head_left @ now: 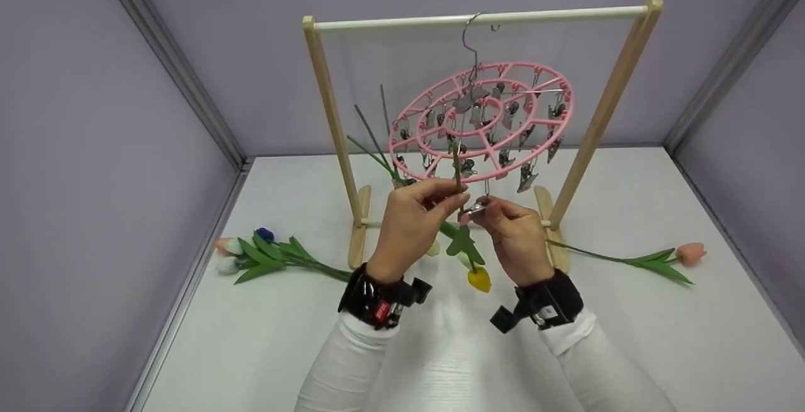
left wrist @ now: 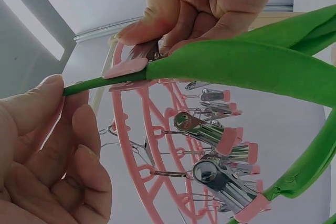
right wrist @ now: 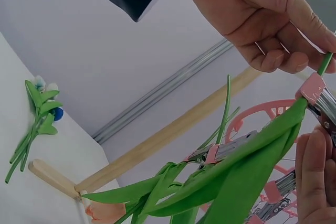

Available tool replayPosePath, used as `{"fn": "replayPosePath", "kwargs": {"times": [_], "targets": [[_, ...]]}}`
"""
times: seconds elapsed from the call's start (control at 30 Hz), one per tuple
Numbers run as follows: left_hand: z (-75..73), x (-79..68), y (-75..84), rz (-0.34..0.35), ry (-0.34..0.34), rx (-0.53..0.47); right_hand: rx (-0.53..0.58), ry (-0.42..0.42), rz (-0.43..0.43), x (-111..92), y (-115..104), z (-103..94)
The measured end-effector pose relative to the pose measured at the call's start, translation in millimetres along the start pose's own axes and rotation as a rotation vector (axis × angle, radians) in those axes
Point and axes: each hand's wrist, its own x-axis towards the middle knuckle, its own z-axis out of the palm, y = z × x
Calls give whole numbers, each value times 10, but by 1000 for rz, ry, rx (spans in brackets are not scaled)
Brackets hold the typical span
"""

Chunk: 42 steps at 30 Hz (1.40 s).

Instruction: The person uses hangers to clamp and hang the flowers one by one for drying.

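My left hand (head_left: 412, 226) pinches the green stem of a yellow tulip (head_left: 479, 279) between thumb and fingers. The tulip hangs head down, its leaves below the hand. With the thumb and fingers of my right hand (head_left: 517, 239) I grip a metal clip (head_left: 476, 208) with pink pads. In the left wrist view, these pink pads (left wrist: 126, 68) lie on both sides of the stem, just by the leaf base (left wrist: 173, 66). The clip hangs from the near edge of a round pink drying rack (left wrist: 124, 139). Part of the clip is hidden behind the right fingers.
The rack hangs by a hook (head_left: 466, 38) from the white bar (head_left: 402, 22) of a wooden stand (head_left: 604, 116). Several other clips dangle from it; more stems (head_left: 368, 126) stick up at its left. Several tulips (head_left: 264, 255) lie at left, a peach tulip (head_left: 690, 254) at right.
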Motion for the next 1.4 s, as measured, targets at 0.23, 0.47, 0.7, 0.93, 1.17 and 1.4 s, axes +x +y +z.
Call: {"fn": "replayPosePath", "kwargs": {"times": [0.23,0.47,0.7,0.93,1.17,1.4], "targets": [[4,15,-16,0,2,2,-12,-82,43,24,-5,-46],[10,12,-86,-7,10,7,-68,-85,85,55,-23,-94],[11,-7,-228,-37,36,5,-358,-17,33,42,-51,-180],[22,-20,-342,-74,54,-4,-505,36,23,-31,-105,-290],[28,-59,-427,-141,95,19,-607,1,44,-146,-200,-403],[44,-91,-487,-159,106,30,-651,-4,41,-227,-250,-535]]}}
